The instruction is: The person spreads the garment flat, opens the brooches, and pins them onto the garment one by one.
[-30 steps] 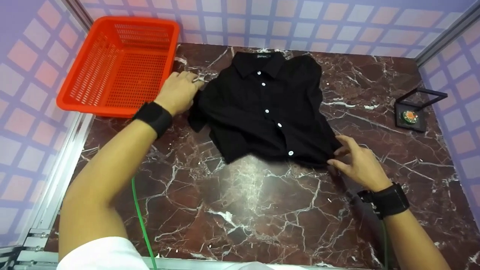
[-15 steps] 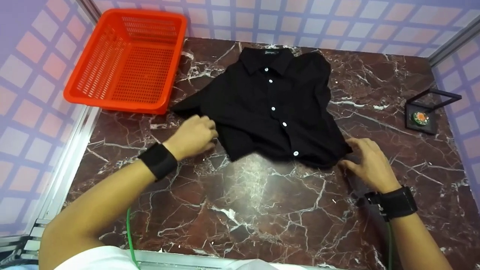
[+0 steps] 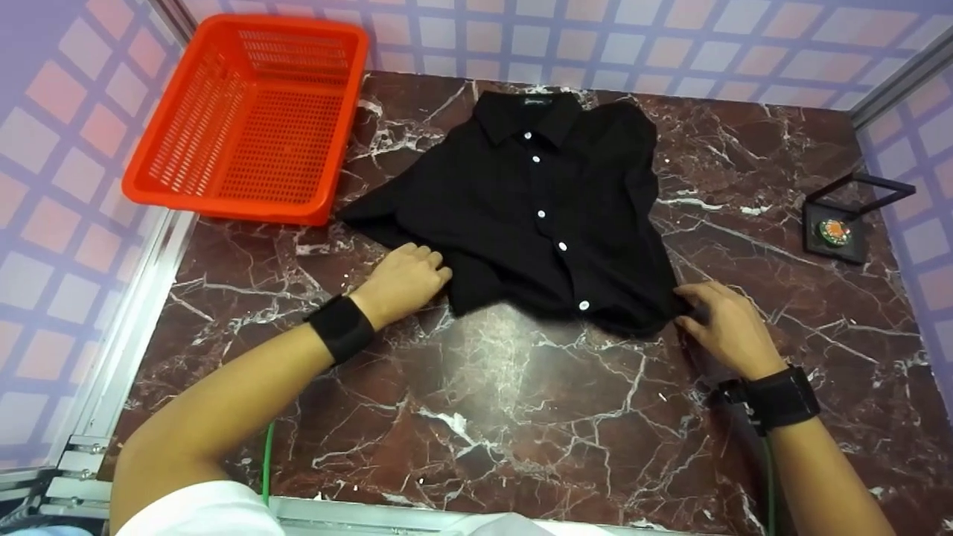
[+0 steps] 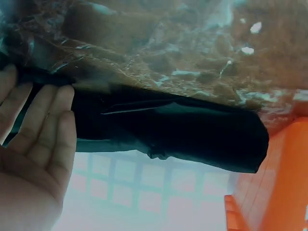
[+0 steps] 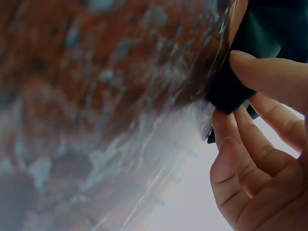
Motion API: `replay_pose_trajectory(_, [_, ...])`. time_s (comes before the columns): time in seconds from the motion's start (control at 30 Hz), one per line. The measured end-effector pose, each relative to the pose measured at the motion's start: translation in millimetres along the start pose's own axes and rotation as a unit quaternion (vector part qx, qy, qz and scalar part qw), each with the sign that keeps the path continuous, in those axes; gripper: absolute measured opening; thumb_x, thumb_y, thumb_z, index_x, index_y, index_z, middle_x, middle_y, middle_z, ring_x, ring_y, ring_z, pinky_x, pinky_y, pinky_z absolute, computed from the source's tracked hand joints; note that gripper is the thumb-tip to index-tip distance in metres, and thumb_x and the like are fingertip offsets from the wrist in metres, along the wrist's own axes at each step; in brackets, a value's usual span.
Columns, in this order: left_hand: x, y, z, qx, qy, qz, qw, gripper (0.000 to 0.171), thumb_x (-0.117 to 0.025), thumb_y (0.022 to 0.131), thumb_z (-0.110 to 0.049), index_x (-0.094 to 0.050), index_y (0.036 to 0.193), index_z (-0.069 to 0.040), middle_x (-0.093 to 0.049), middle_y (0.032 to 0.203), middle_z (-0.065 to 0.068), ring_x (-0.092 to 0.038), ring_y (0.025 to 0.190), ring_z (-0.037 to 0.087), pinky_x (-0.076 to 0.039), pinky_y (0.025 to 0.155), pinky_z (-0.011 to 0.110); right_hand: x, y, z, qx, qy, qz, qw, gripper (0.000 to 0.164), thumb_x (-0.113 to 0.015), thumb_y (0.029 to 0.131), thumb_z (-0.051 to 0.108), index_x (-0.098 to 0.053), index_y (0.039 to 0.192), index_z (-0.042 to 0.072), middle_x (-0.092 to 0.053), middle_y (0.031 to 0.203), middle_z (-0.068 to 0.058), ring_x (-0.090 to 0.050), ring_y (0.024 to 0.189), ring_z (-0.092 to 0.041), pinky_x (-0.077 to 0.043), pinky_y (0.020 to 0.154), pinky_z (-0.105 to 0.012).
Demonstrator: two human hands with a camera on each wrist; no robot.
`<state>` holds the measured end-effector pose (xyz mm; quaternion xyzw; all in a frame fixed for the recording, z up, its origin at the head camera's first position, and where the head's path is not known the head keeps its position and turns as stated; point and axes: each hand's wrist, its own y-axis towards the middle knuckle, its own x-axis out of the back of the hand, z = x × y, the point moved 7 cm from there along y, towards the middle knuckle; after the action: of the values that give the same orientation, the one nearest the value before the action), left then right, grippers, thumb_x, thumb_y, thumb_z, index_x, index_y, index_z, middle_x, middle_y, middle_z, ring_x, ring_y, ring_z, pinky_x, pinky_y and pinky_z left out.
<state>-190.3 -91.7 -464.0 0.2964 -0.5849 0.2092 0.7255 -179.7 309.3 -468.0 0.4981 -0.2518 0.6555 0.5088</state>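
A black short-sleeved shirt (image 3: 491,193) with white buttons lies front up on the marble-patterned table, its collar toward the back wall. At its left side edge is my left hand (image 3: 409,279), knuckles up, fingertips at the fabric. The left wrist view shows that hand's fingers (image 4: 62,125) fairly straight against the black cloth, beside the outstretched sleeve (image 4: 192,130). My right hand (image 3: 726,324) pinches the lower right corner of the shirt. In the right wrist view, the thumb (image 5: 269,74) lies over the cloth and the other fingers are beneath it.
A red plastic basket (image 3: 339,160) stands at the back left, close to the left sleeve tip. On the right is a small black frame stand (image 3: 834,246) bearing a round green and orange piece (image 3: 834,232). Patterned walls enclose the back and sides; a green cord (image 3: 267,461) runs below my left arm.
My left hand has left the left sleeve, which now spreads out toward the basket, and moved down to the shirt's side edge. The right hand stays at the lower right corner.
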Motion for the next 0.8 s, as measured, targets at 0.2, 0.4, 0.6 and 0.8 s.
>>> replay_pose_trajectory(0.2, [4.0,1.9,2.5,0.0,0.0,-0.015,0.9999,0.007,-0.059,0.077,-0.007,-0.064,0.073,-0.009,-0.059,0.071,0.007,-0.055,0.066,0.026,-0.041,0.06,0.036,1.9,-1.4,-0.9,0.0,0.008,0.002,1.0,0.037,-0.074,0.073,0.001,-0.064,0.108,0.008,-0.067,0.092,-0.006,-0.061,0.077,-0.02,-0.046,0.067,-0.039])
replay_pose_trajectory(0.4, [15.5,-2.9,18.8,0.063,-0.094,0.005,0.9936,0.009,-0.06,0.075,-0.011,-0.06,0.067,-0.012,-0.062,0.065,0.006,-0.06,0.064,0.028,-0.044,0.06,0.041,6.4,-0.3,-0.6,-0.014,0.016,0.015,1.0,0.036,-0.073,0.075,0.002,-0.064,0.109,0.009,-0.068,0.096,-0.004,-0.063,0.078,-0.017,-0.049,0.066,-0.036])
replay_pose_trajectory(0.6, [28.1,-8.7,34.0,0.118,-0.179,0.045,0.9757,0.013,-0.062,0.075,-0.014,-0.072,0.083,-0.015,-0.068,0.076,0.001,-0.063,0.068,0.024,-0.049,0.061,0.042,17.8,-0.8,-1.3,-0.02,0.022,-0.002,1.0,0.043,-0.072,0.075,0.001,-0.06,0.115,0.009,-0.068,0.092,-0.003,-0.063,0.076,-0.015,-0.046,0.064,-0.024])
replay_pose_trajectory(0.8, [37.9,-12.6,41.1,0.143,-0.232,0.073,0.9592,0.017,-0.063,0.075,-0.014,-0.073,0.089,-0.014,-0.068,0.08,-0.003,-0.061,0.065,0.014,-0.051,0.063,0.034,28.8,-2.7,-3.9,-0.03,0.047,-0.016,0.998,0.053,-0.072,0.074,-0.001,-0.055,0.123,0.01,-0.069,0.089,-0.002,-0.063,0.072,-0.014,-0.044,0.061,-0.016])
